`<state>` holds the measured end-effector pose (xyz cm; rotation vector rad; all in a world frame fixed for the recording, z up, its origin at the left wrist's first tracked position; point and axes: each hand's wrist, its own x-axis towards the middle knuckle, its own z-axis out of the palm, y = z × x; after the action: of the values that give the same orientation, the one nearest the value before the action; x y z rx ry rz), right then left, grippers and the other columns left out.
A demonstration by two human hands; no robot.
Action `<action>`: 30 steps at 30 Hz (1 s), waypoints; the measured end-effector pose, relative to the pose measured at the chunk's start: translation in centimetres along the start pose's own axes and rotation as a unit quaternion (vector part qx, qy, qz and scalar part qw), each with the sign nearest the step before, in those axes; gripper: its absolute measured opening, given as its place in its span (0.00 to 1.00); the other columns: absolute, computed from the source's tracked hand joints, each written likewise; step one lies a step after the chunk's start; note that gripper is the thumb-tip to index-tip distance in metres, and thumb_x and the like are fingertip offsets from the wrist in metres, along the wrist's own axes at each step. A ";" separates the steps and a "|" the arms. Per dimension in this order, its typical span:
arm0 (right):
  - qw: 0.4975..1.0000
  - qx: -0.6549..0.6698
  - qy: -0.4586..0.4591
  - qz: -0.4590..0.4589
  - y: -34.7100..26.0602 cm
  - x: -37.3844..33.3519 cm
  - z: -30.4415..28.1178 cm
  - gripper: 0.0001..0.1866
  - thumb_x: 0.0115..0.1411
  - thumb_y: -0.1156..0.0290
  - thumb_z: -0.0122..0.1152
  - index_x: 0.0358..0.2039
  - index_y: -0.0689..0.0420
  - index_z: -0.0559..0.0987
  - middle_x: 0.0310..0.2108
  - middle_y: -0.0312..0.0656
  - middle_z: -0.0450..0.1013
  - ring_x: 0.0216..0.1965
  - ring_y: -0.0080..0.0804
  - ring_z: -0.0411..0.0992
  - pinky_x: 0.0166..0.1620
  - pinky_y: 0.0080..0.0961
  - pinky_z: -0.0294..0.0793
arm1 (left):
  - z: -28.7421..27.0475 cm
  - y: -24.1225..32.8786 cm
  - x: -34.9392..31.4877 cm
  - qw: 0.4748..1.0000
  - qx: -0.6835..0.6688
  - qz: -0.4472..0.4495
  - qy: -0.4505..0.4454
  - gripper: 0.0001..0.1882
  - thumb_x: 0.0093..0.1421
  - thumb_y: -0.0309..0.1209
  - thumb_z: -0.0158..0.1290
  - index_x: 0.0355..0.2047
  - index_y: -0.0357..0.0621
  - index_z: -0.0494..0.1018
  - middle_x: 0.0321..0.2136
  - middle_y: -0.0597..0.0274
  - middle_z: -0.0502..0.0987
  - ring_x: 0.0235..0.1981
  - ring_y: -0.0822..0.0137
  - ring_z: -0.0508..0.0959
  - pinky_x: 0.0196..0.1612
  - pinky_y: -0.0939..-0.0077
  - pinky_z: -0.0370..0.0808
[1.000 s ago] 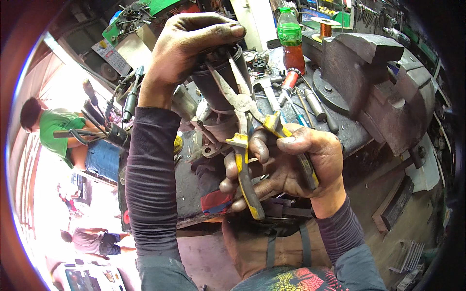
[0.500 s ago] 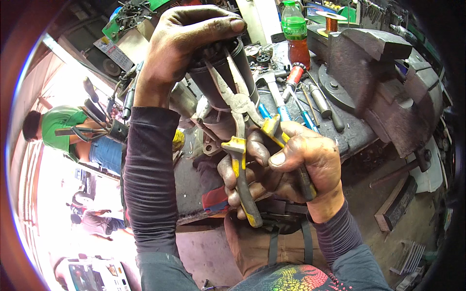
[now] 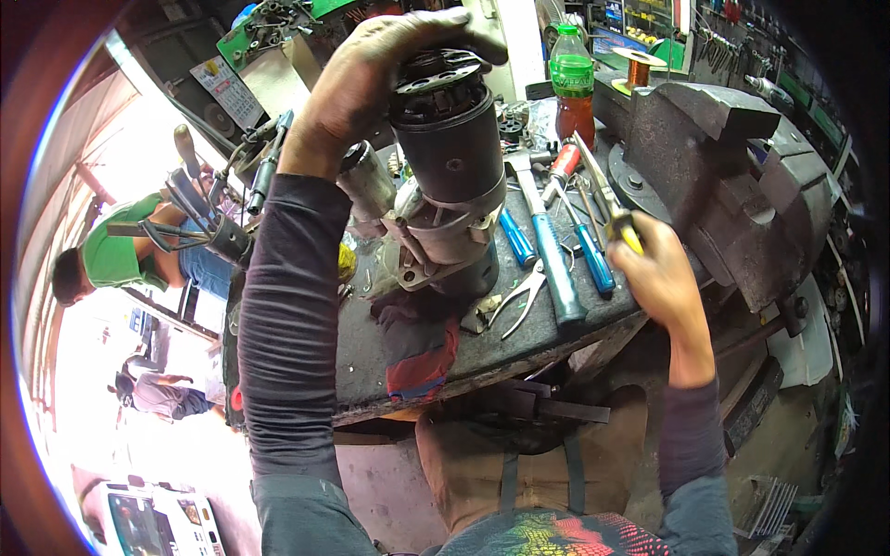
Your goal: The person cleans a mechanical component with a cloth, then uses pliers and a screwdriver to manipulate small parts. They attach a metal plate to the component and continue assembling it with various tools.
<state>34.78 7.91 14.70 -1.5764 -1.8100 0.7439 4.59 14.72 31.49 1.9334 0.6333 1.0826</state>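
Observation:
A starter motor [image 3: 450, 153] stands upright on the workbench, with a black cylinder above a grey metal housing. My left hand [image 3: 362, 83] is curled over its top edge, fingers reaching across the exposed end. To the right, my right hand [image 3: 658, 273] is closed around the yellow-and-black handles of long-nose pliers [image 3: 601, 178]. Their jaws are together and point away from me, over the tools beside the vise. Between the motor and that hand lie a blue-handled hammer [image 3: 556, 269], a blue screwdriver [image 3: 593, 259] and small bare-metal pliers [image 3: 521, 301].
A large bench vise [image 3: 714, 176] stands at right. Behind the tools are a green-capped bottle [image 3: 572, 88] and a copper wire spool [image 3: 638, 69]. A red-and-dark rag [image 3: 422, 357] lies at the bench's near edge. A person in green [image 3: 116, 243] is at left.
The long-nose pliers have left the motor's top and moved right, their jaws and handles closing. My right hand went with them. My left hand stays at the motor's top.

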 end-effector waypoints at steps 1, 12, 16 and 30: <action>0.992 -0.109 0.056 -0.017 0.9 1.8 0.5 0.19 0.58 0.63 0.65 0.44 0.64 0.82 0.41 0.54 0.79 0.46 0.49 0.79 0.52 0.39 0.78 | -0.2 0.5 -0.2 0.997 0.004 -0.043 0.057 0.19 0.70 0.41 0.57 0.46 0.35 0.84 0.41 0.53 0.86 0.43 0.66 0.84 0.48 0.72 0.80; 0.898 0.142 0.158 -0.386 -8.4 5.9 6.6 0.49 0.46 0.50 0.86 0.60 0.65 0.70 0.56 0.58 0.76 0.59 0.52 0.76 0.62 0.41 0.74 | 2.2 2.9 -0.2 0.987 0.116 -0.109 0.037 0.19 0.70 0.44 0.60 0.37 0.40 0.87 0.27 0.66 0.85 0.27 0.78 0.78 0.33 0.80 0.75; 0.872 0.342 0.118 -0.328 -12.9 8.4 8.8 0.48 0.37 0.54 0.90 0.52 0.63 0.70 0.45 0.51 0.81 0.47 0.46 0.82 0.51 0.37 0.81 | 2.6 2.3 -0.2 0.977 0.174 -0.083 0.092 0.15 0.68 0.40 0.64 0.34 0.39 0.87 0.24 0.68 0.84 0.24 0.80 0.77 0.30 0.81 0.74; 0.901 0.303 0.095 -0.295 -13.1 7.8 8.1 0.46 0.40 0.57 0.88 0.56 0.63 0.73 0.47 0.49 0.81 0.49 0.41 0.82 0.54 0.36 0.80 | -0.8 0.0 0.9 0.983 0.163 0.050 -0.066 0.13 0.65 0.37 0.65 0.36 0.38 0.87 0.29 0.65 0.84 0.33 0.75 0.82 0.41 0.79 0.77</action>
<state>19.43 13.82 20.00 -0.6208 -1.5695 0.7237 4.33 15.74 32.16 2.3192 0.6787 0.9464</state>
